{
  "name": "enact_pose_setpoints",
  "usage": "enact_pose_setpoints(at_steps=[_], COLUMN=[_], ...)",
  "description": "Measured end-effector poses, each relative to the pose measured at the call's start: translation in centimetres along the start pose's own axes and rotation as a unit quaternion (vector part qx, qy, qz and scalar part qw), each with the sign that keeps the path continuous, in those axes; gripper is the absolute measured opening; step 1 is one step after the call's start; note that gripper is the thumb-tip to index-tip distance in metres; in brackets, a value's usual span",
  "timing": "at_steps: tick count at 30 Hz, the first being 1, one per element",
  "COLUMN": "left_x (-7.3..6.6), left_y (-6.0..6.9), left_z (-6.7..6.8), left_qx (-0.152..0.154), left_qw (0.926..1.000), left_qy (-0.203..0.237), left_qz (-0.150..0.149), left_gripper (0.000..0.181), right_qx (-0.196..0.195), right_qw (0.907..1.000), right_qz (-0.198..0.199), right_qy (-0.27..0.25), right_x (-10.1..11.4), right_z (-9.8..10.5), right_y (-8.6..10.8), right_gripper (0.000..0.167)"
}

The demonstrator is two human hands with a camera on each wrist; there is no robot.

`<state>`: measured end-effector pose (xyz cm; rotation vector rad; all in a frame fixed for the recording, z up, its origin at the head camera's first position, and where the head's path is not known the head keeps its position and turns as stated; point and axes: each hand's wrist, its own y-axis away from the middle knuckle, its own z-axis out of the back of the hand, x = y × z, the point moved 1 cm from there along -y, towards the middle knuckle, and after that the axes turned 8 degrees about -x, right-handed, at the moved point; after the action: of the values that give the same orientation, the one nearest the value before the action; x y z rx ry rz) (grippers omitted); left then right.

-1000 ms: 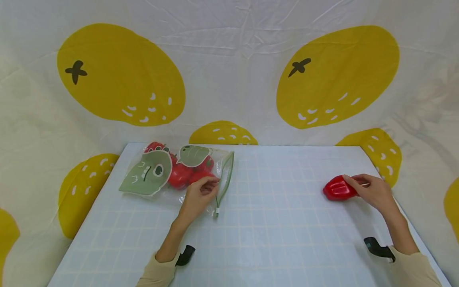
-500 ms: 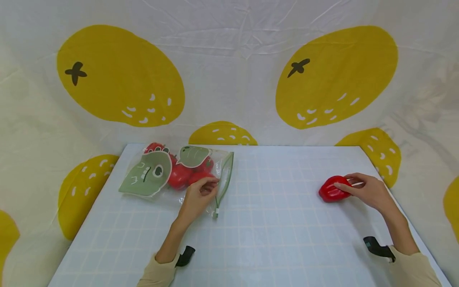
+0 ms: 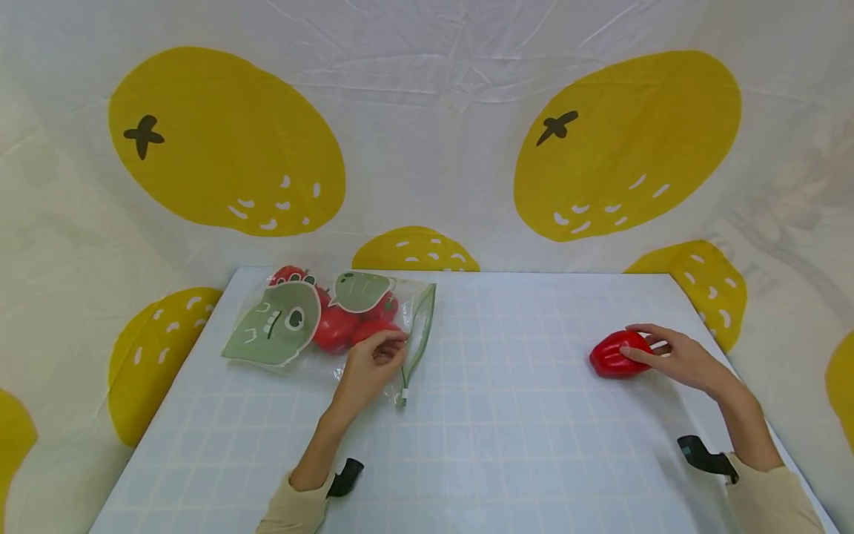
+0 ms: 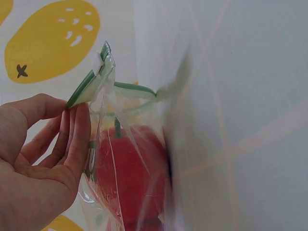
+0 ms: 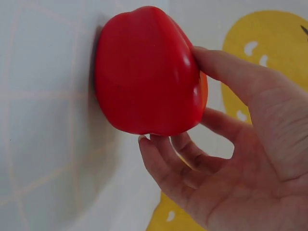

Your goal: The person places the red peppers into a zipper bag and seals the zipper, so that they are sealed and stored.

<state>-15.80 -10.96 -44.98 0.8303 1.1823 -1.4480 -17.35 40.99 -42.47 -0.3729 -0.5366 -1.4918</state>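
My left hand point(image 3: 370, 367) pinches the green zip edge point(image 4: 82, 89) of a clear zip bag point(image 3: 320, 363), lifting part of its mouth. Green cartoon prints mark the bag, which lies at the back left and contains several red vegetables point(image 3: 336, 328); a red pepper with a green stem point(image 4: 130, 168) shows through the plastic in the left wrist view. On the right side of the table, my right hand point(image 3: 687, 360) holds a glossy red bell pepper point(image 3: 617, 354), thumb on one side and fingers curled on the other. The pepper lies on or just above the tabletop.
A white table with a pale grid point(image 3: 507, 415) stretches between the two hands. Behind it hangs a white cloth point(image 3: 427, 148) printed with big yellow fruits. A black wrist camera point(image 3: 703, 456) sits on the right forearm, another point(image 3: 345, 478) on the left.
The red bell pepper has shifted a little left and turned. My right thumb and fingers have moved farther over it. The left hand and the bag have stayed put.
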Motion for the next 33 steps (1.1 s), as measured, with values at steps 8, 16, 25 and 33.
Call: enact_pose_setpoints(at_steps=[8, 16, 25, 33], left_x=[-0.13, -0.23, 0.13, 0.04], left_y=[-0.01, 0.00, -0.03, -0.03], left_z=[0.07, 0.08, -0.03, 0.04], left_qx=[0.002, 0.003, 0.002, 0.004], left_qw=[1.0000, 1.0000, 1.0000, 1.0000], left_qy=[-0.002, -0.002, -0.006, -0.006], left_qz=[0.000, 0.002, 0.004, 0.005], left_gripper=[0.025, 0.026, 0.027, 0.026], right_qx=[0.001, 0.005, 0.025, 0.002], right_qw=[0.9999, 0.9996, 0.9993, 0.9997], right_qz=[-0.009, 0.015, 0.017, 0.010], right_qy=[-0.013, -0.021, -0.021, -0.022], right_x=[0.59, 0.79, 0.79, 0.88], right_z=[0.35, 0.46, 0.21, 0.13], right_y=[0.22, 0.25, 0.28, 0.48], right_gripper=[0.069, 0.064, 0.069, 0.070])
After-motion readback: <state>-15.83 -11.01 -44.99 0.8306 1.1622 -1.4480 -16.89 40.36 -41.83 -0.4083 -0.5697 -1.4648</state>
